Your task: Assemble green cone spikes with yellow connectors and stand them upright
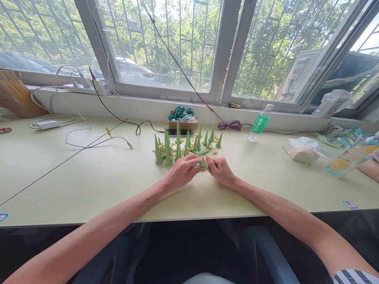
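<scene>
A small green cone stands between my two hands, just above the pale table or resting on it; I cannot tell which. The fingers and thumb of my left hand are closed on its left side. At its right, my right hand is closed in a pinch, and whatever its fingertips hold is hidden. Bits of yellow show beside the cone. Right behind my hands is a cluster of upright green cones with yellow peg-like pieces on them. One green cone lies tilted, and a loose yellow piece lies to its right.
Behind the cones sits a cardboard box with green wrapping in it. A bottle, a tissue pack and a clear bag stand to the right. Cables cross the table at left.
</scene>
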{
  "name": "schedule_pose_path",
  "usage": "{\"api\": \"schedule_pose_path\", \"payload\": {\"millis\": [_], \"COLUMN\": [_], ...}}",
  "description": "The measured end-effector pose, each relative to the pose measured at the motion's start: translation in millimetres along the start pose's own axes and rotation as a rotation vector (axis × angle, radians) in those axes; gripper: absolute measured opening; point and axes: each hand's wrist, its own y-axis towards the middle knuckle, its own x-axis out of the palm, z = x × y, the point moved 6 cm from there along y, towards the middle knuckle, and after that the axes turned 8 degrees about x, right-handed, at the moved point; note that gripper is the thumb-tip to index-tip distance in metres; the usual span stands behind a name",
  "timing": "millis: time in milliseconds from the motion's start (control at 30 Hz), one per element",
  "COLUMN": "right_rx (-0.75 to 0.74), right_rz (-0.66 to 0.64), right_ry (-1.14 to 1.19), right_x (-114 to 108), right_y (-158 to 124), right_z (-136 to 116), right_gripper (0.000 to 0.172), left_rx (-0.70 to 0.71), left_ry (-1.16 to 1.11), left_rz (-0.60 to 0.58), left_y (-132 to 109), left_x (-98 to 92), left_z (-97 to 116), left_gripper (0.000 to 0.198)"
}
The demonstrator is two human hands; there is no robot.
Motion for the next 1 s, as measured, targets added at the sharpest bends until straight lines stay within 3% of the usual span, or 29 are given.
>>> {"api": "schedule_pose_path", "payload": {"millis": [333, 467, 567, 767, 1000], "right_rx": [0.03, 0.018, 0.017, 0.009, 0.01], "right_rz": [0.097, 0.064, 0.01, -0.027, -0.06], "right_ry": [0.098, 0.108, 0.123, 0.114, 0.131], "right_x": [-10, -9, -6, -6, -3], "right_y": [-1, -1, -1, -2, 0], "right_z": [3, 1, -1, -3, 2], "right_gripper": [0.054, 0.052, 0.053, 0.055, 0.056], "left_rx": [-0.211, -0.38, -0.502, -0.578, -0.533], "left_ry": [-0.054, -0.224, -0.385, -0.492, -0.425], "left_rz": [0.138, -0.05, -0.162, -0.161, -0.153], "left_y": [1, -2, -7, -10, -10], "left_x": [-8.8, 5.7, 15.0, 13.7, 12.6], "left_z": [-4, -12, -16, -20, -20], "left_gripper": [0.041, 0.06, 0.061, 0.053, 0.041]}}
